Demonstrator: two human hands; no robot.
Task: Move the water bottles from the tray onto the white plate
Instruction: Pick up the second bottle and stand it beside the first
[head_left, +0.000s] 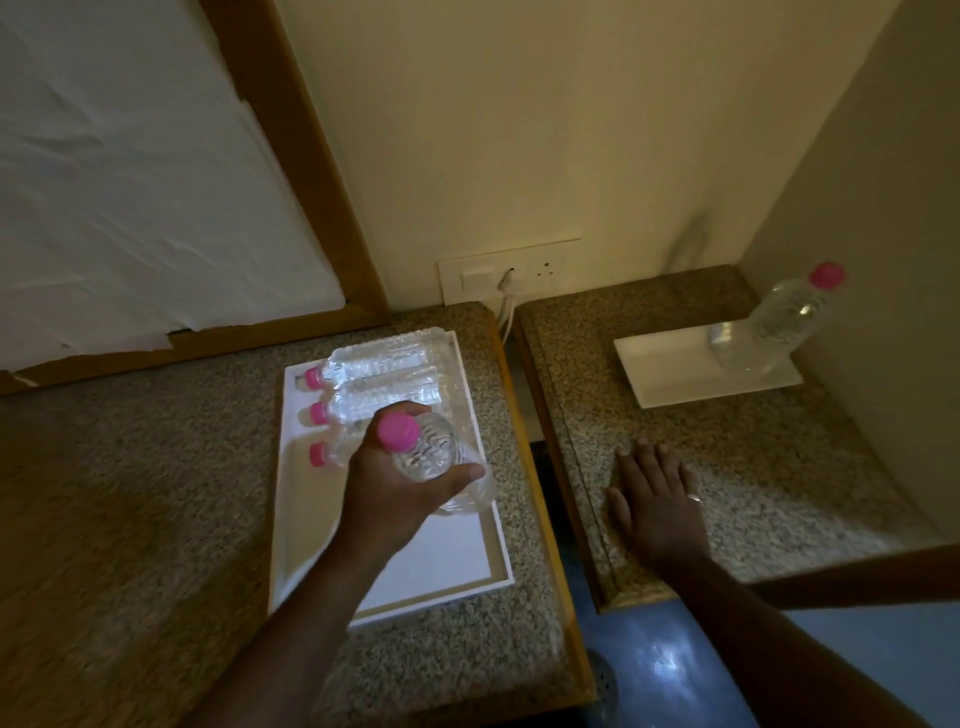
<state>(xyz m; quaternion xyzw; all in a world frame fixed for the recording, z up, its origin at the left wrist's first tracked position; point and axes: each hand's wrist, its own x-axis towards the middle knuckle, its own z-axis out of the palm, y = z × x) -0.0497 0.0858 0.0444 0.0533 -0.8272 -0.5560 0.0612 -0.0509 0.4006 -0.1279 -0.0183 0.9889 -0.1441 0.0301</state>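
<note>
My left hand (387, 488) is shut on a clear water bottle (434, 460) with a pink cap, held upright above the white tray (452, 571) on the left granite counter. Three more pink-capped bottles (384, 358) lie side by side at the tray's far end. On the right counter a white plate (670, 371) carries one upright bottle (779, 322) at its far right corner, close to the wall. My right hand (657, 499) lies flat, fingers spread, on the right counter in front of the plate, holding nothing.
A gap (524, 410) with a blue floor below separates the two granite counters. A wall socket (511, 278) with a white cable sits behind the gap. A wood-framed white panel (130, 182) stands at the back left. The side wall (883, 260) closes in beside the plate.
</note>
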